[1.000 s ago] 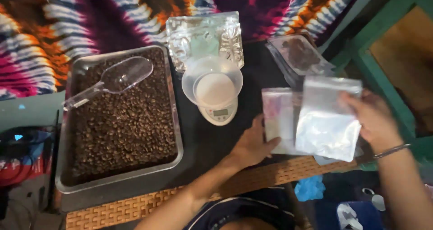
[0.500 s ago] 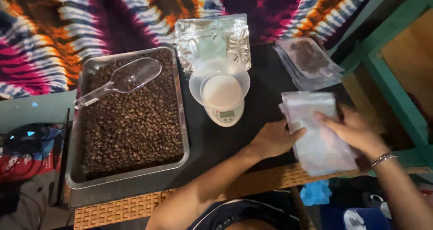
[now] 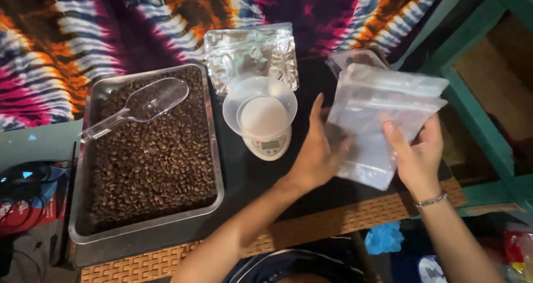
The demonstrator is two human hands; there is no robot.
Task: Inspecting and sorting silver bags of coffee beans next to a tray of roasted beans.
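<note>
Both hands hold a small stack of clear frosted zip pouches (image 3: 383, 116) above the right side of the dark table. My left hand (image 3: 319, 149) grips the stack's left edge, fingers spread along it. On the lower right of the stack, my right hand (image 3: 416, 152) pinches it with the thumb on top; a bracelet is on that wrist. Just left of my left hand stands a small white kitchen scale (image 3: 269, 144) with a clear bowl (image 3: 259, 108) on it.
A metal tray (image 3: 83, 227) full of roasted coffee beans (image 3: 150, 161) sits at the left, with a clear plastic scoop (image 3: 141, 104) lying on the beans. Silver foil pouches (image 3: 250, 52) lie behind the scale. A green wooden frame (image 3: 483, 122) stands at the right.
The pouches were lowered toward the table half a second ago and are now lifted and held higher with both hands. My left hand moved from the table onto the stack's left edge.
</note>
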